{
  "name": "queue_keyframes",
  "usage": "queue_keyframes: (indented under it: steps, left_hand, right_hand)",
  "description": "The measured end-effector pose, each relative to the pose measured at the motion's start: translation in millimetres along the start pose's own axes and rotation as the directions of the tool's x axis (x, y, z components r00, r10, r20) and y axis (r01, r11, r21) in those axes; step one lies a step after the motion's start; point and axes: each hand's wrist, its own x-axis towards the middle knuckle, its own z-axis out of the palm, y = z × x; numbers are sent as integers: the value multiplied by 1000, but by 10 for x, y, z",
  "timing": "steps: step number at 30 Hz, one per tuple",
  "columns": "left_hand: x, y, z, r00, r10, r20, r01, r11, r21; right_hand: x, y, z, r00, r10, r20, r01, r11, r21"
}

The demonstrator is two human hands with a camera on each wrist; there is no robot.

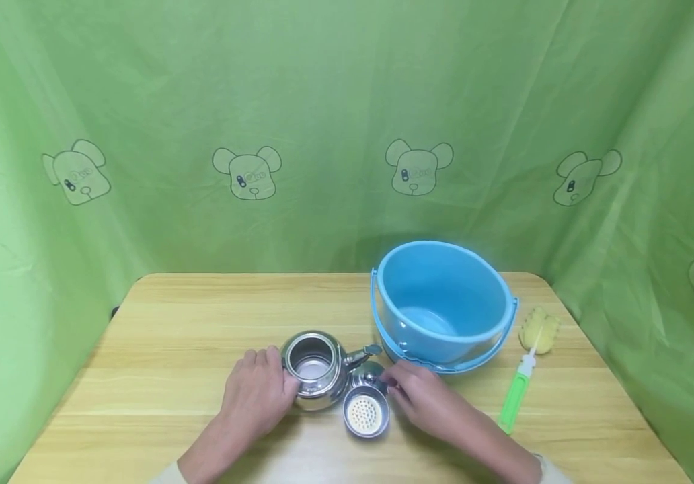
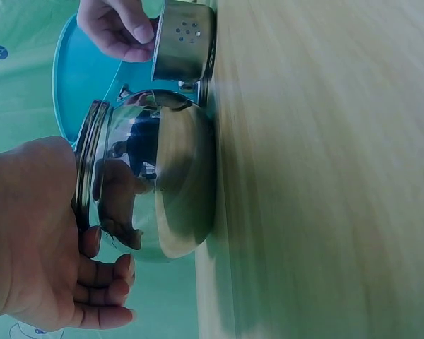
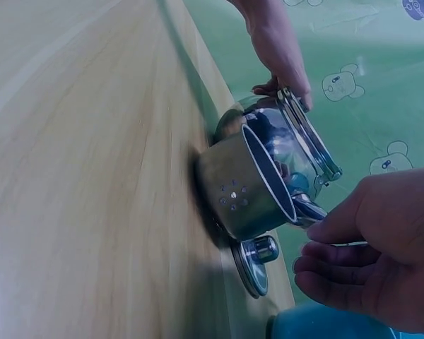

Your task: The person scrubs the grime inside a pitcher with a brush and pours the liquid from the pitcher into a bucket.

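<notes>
A shiny steel teapot (image 1: 313, 370) stands lidless on the table, its spout toward the right. My left hand (image 1: 260, 390) holds it at the side opposite the spout, fingers curled and thumb by the rim; the handle itself is hidden. A small steel strainer cup (image 1: 366, 413) with a perforated bottom stands right in front of the pot. Behind the cup lies the knobbed steel lid (image 3: 253, 265), partly covered in the head view. My right hand (image 3: 381, 258) hovers beside the cup and lid, fingers loosely bent with nothing between them.
A blue bucket (image 1: 444, 252) with its handle lowered stands behind my right hand. Farther right lies a sponge brush (image 1: 522, 380) with a green handle. The wooden table (image 1: 202, 316) is bordered by a green curtain (image 1: 335, 81) at the back and sides.
</notes>
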Motion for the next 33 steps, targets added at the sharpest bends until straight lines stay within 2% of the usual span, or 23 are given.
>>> queue_keyframes:
  steps: [8, 16, 24, 29, 33]
  left_hand:
    - [3, 0, -1, 1000, 0, 4, 0, 1000, -2]
    - [6, 4, -9, 1000, -1, 5, 1, 1000, -8]
    - [0, 7, -15, 1000, 4, 0, -4, 1000, -5]
    - [-3, 5, -17, 1000, -2, 8, 2, 1000, -5]
    - [2, 10, -16, 1000, -7, 15, 7, 1000, -6]
  right_hand:
    - [-96, 52, -64, 999, 41, 26, -42, 999, 11]
    - [-176, 126, -155, 998, 37, 60, -39, 999, 26]
    - [-257, 182, -231, 990, 91, 105, -95, 995, 33]
    - [-321, 226, -284, 979, 152, 138, -160, 986, 51]
    - [-369, 271, -311, 977, 164, 136, -173, 984, 52]
